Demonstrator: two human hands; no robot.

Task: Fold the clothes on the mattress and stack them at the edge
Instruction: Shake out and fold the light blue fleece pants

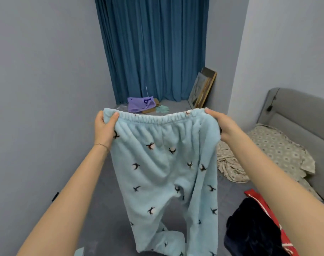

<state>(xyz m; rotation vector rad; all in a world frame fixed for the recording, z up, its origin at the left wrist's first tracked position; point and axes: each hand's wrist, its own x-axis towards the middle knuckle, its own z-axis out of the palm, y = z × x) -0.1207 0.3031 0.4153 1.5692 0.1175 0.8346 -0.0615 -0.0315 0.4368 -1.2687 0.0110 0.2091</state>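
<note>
- Up go the pale blue fleece trousers [164,172], held in the air over the grey mattress [102,204], waistband stretched wide at the top.
- The left hand [105,127] grips one end of the waistband, thumb across the front and fingers tucked behind.
- The right hand [221,124] clamps the other end, thumb on top; its fingers are hidden behind the fleece.
- The legs hang straight down, and one cuff is crumpled on the mattress at the bottom of the view.
- To do this well, I judge the two hands should come together so one leg lies squarely over the other, seams matched, before the trousers are laid flat.
- The fleece looks thick and soft, so it will likely bulge at each fold; pressing it flat would help.
- That bunched cuff wants lifting free first, or the fold may go crooked.
- Just right of the trousers lies a heap of dark navy and red clothing [253,228], close enough to catch the near leg.
- Further right, a crumpled patterned cloth [231,163] sits by the grey headboard [296,117].
- At the far edge, below the blue curtain [153,48], rests a purple garment [140,105], likely the stacking spot.
- Picture frames [203,87] lean in the corner, well apart.
</note>
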